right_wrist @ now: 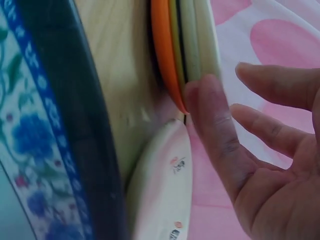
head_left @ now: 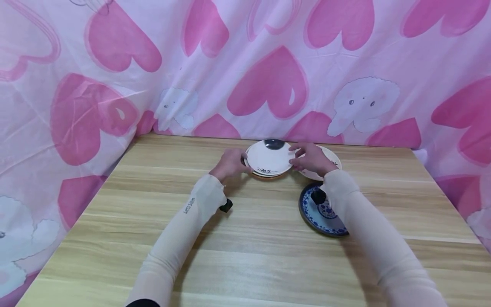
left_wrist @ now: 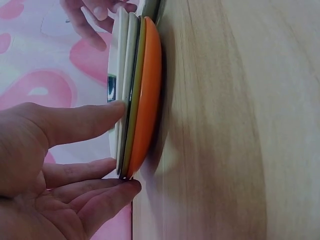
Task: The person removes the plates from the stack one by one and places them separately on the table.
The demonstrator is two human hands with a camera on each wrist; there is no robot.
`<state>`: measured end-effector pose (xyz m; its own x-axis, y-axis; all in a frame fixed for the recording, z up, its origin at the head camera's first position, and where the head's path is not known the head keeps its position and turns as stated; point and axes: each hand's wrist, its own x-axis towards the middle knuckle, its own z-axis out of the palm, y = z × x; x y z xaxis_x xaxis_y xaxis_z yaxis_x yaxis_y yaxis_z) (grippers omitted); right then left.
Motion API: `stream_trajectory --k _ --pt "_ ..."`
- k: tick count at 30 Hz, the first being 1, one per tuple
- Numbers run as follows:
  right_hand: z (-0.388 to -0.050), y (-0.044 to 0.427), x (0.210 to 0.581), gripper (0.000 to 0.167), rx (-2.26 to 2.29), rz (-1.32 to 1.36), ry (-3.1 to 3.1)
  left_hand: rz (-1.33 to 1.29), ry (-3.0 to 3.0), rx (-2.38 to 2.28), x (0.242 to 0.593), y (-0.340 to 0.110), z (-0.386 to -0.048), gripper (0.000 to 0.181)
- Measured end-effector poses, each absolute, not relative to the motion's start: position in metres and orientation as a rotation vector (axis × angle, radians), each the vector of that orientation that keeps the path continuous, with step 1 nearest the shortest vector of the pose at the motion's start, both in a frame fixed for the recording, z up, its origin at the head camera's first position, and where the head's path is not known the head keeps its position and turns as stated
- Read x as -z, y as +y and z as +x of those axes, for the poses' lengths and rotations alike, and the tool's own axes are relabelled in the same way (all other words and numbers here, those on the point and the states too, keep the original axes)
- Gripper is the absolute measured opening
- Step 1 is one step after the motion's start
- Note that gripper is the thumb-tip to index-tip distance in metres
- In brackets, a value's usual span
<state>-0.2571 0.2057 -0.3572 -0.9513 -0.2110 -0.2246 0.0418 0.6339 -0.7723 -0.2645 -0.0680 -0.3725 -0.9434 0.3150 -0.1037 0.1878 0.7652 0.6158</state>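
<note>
At the back of the table stands a stack of plates: a white plate with a dark patch on top, another pale one below, then dark and olive rims, and an orange plate at the bottom. My left hand touches the stack's left edge, its thumb on the pale rims and its fingertips against the lower side. On the opposite edge, my right hand rests its fingers, with its thumb spread apart in the right wrist view.
A white plate with small printed figures lies behind the right hand, partly covered. Nearer, a blue patterned plate with a dark rim sits under the right forearm. The wooden table meets a pink heart-print cloth behind.
</note>
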Motion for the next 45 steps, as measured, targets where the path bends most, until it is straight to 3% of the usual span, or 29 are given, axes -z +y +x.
stream_trajectory --k 13,26,45 --pt "-0.262 0.195 0.372 0.044 1.319 -0.027 2.615 0.382 2.761 -0.976 0.374 -0.067 -0.265 0.034" --pt "-0.262 0.191 0.368 0.057 1.517 0.124 2.463 0.384 2.768 -0.981 0.373 -0.066 -0.264 0.026" --pt "-0.258 0.190 0.361 0.054 1.611 0.108 2.340 0.472 2.843 -0.866 0.375 -0.069 -0.264 0.024"
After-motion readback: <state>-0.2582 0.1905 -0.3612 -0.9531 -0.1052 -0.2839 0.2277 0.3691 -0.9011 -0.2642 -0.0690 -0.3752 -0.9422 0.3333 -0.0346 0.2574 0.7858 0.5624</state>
